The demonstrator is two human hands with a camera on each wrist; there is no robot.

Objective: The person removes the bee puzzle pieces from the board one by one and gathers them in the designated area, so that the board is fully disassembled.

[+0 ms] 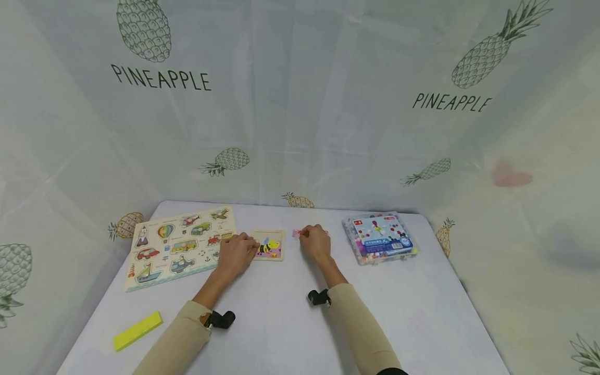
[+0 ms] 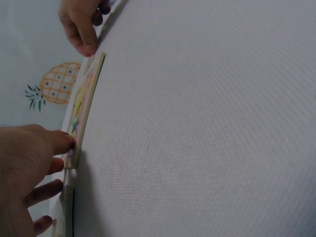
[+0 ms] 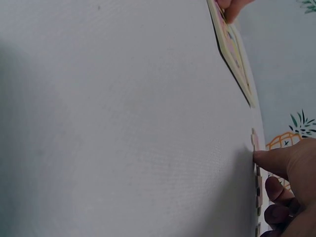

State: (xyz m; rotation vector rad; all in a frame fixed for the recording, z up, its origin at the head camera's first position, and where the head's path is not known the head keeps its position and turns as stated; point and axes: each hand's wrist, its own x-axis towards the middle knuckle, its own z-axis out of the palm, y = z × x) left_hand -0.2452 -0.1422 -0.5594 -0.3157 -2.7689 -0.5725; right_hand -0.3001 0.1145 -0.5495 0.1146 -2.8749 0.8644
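Note:
A small wooden jigsaw tray shows a yellow and black bee on pink pieces. My left hand rests at its left side, the thumb touching the picture in the left wrist view while the other fingers stay spread. To the right, several pink jigsaw pieces lie flat on the table. Over them is my right hand. In the right wrist view one straight digit of that hand touches a piece, and its other fingers bend loosely beside it. Part of the pieces is hidden beneath the hand.
A large wooden vehicle puzzle board lies on the left, its near right corner by my left forearm. A clear plastic box of colourful beads lies on the right. A yellow block is at the front left of the white table.

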